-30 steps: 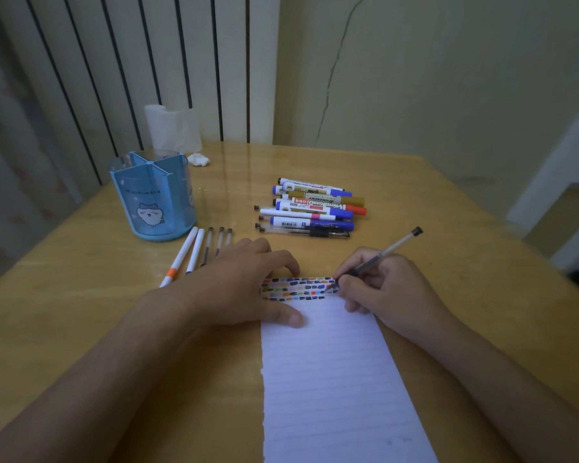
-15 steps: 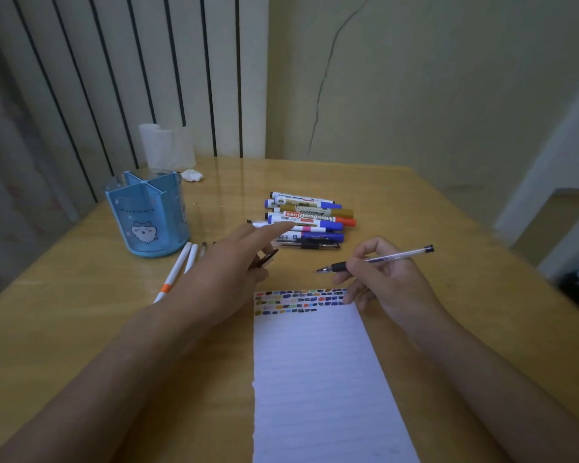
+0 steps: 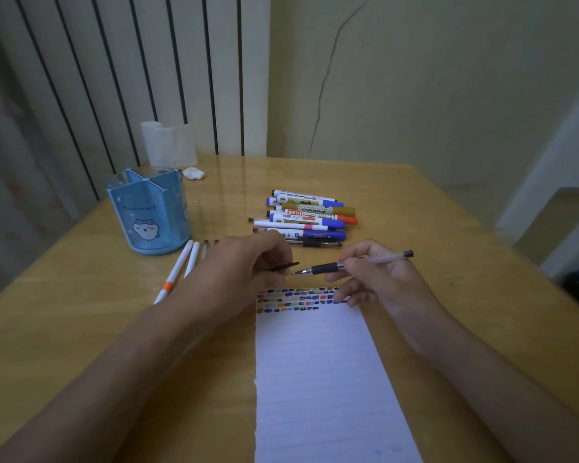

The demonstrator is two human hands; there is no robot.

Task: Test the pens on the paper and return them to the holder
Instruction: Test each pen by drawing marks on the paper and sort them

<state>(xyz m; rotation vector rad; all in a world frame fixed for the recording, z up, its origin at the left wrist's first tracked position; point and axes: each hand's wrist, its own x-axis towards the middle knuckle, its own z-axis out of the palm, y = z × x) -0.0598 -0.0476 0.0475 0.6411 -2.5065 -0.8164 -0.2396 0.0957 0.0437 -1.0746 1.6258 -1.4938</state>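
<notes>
Black cap: pinched in the left hand [image 3: 248,272] fingertips [image 3: 283,269], its open end pointing at the pen tip, just above the paper's top edge.
Pen [image 3: 351,265]: clear barrel, dark grip, gripped between thumb and fingers of the right hand [image 3: 381,279], lying level, tip bare and nearly meeting the cap [image 3: 286,266].
Risk, capping: the two come together in mid-air, so I'd guess a slight misalignment could jab the tip past the cap into a fingertip and leave ink there.
Risk, smudge: the right hand's lower fingers rest on the colour swatches [image 3: 298,299] at the paper's top; fresh ink could smear.
Paper [image 3: 325,379]: lined strip, nearest the person, blank below the swatches.
Holder [image 3: 149,215]: blue, divided, looks empty, well left of the paper and farther back.
Other pens: a marker pile [image 3: 310,217] beyond the paper; white pens [image 3: 178,272] between holder and paper.
</notes>
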